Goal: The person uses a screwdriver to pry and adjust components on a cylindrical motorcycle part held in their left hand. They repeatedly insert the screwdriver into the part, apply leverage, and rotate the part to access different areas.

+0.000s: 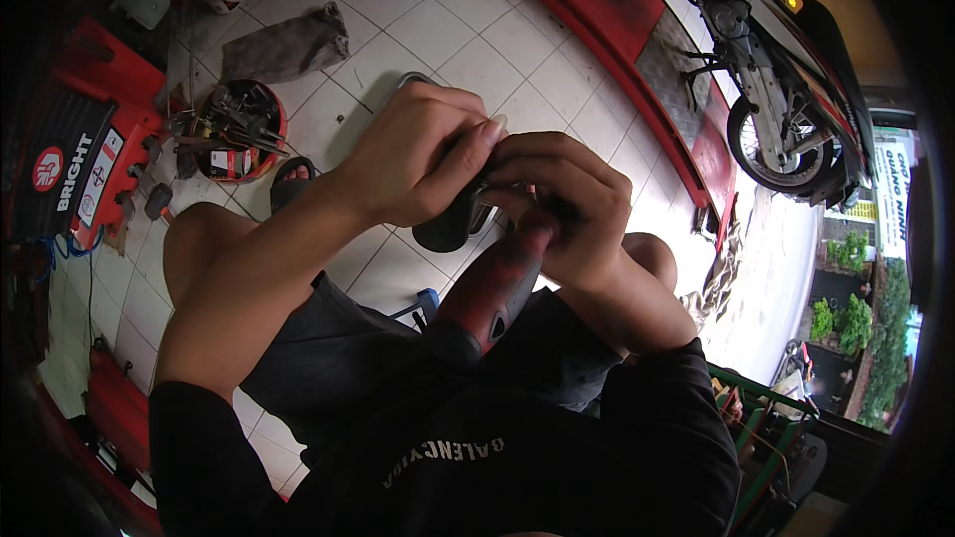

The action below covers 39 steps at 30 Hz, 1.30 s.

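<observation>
My left hand [423, 154] is closed in a pinch, thumb against the fingers. What lies between its fingertips is too small or hidden to name. Right beside it, my right hand [577, 194] has its fingers curled in toward the left fingertips. A thick red and black power tool [492, 293] sticks out from under the right palm, its black end slanting down toward my lap. The tool's front is covered by my fingers. Below the left hand shows a rounded black object [445, 231], mostly hidden, so its kind is unclear.
A red bucket [284, 129] of hand tools stands at the left, near a grey cloth [284, 48] on the tiled floor [428, 35]. A red cabinet [119, 99] stands farther left. A red lift platform [587, 0] and a motorcycle [786, 89] are at the right.
</observation>
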{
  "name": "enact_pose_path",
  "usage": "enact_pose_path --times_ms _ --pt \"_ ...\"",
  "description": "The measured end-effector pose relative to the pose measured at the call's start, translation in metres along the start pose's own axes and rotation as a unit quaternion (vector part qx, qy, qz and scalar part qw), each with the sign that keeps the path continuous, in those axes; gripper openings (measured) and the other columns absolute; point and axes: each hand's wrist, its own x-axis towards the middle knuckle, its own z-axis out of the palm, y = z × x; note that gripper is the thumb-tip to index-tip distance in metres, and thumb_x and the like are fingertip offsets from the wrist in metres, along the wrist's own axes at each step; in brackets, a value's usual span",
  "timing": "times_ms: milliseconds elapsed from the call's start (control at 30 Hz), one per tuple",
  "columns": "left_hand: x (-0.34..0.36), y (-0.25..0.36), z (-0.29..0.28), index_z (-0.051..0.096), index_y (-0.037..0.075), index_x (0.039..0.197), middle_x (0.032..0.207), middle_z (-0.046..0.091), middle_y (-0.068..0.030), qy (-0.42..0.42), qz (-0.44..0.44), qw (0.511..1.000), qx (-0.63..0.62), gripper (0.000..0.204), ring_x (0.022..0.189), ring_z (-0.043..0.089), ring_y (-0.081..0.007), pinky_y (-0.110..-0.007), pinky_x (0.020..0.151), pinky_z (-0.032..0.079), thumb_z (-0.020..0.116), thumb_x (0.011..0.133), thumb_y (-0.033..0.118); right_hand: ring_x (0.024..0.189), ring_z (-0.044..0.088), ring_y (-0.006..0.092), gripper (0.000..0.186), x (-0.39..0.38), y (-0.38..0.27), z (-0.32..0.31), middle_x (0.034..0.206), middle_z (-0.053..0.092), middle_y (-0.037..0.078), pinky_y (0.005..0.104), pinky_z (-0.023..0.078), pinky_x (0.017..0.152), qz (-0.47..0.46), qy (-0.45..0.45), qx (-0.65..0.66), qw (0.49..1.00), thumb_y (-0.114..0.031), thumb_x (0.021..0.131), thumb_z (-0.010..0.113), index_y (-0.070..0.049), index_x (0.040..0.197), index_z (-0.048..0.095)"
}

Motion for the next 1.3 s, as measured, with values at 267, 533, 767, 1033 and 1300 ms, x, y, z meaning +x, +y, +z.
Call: enact_pose_path --times_ms 267,533,767,1033,1300 --pt "-0.001 -0.001 0.0 0.054 -0.004 0.063 0.057 0.049 -0.0151 -0.015 -0.007 1.0 -0.003 0.038 0.047 0.047 -0.0288 -0.038 0.05 0.035 0.055 0.096 0.014 0.077 0.07 0.0187 0.024 -0.001 0.01 0.0 0.095 0.071 0.013 0.0275 0.054 0.062 -0.032 -0.005 0.001 0.999 0.0 0.071 0.085 0.0 0.091 0.071" --pt "-0.002 0.002 0.002 0.056 -0.003 0.064 0.057 0.049 -0.0148 -0.01 0.007 1.0 -0.02 0.039 0.048 0.048 -0.0298 -0.039 0.05 0.035 0.055 0.098 0.017 0.075 0.072 0.0224 0.027 0.001 0.007 0.0 0.091 0.07 0.008 0.0301 0.057 0.059 -0.043 -0.005 -0.04 0.998 -0.007 0.067 0.088 -0.005 0.087 0.07" --pt "-0.003 0.0 0.0 0.055 -0.003 0.063 0.057 0.049 -0.0149 -0.022 -0.013 1.0 -0.008 0.041 0.047 0.048 -0.029 -0.038 0.049 0.035 0.055 0.098 0.018 0.07 0.071 0.0216 0.029 0.003 0.018 0.004 0.09 0.069 0.008 0.0299 0.055 0.054 -0.123 0.011 -0.051 0.991 -0.013 0.066 0.089 -0.006 0.087 0.069" --pt "-0.005 0.012 0.002 0.054 -0.003 0.063 0.056 0.048 -0.015 0.028 -0.005 0.999 -0.023 0.041 0.047 0.046 -0.0267 -0.038 0.049 0.035 0.054 0.099 0.016 0.07 0.071 0.0218 0.031 0.004 0.014 0.003 0.088 0.068 0.009 0.0306 0.056 0.054 -0.124 -0.011 -0.064 0.99 -0.016 0.068 0.088 -0.003 0.088 0.068" --pt "-0.005 0.008 0.001 0.055 -0.004 0.065 0.057 0.049 -0.0156 0.02 0.023 0.999 -0.007 0.039 0.048 0.047 -0.0292 -0.039 0.05 0.035 0.054 0.099 0.015 0.067 0.071 0.0211 0.029 0.005 0.017 0.007 0.087 0.069 0.009 0.0289 0.054 0.05 -0.189 0.035 -0.081 0.978 -0.018 0.072 0.086 -0.003 0.088 0.067"
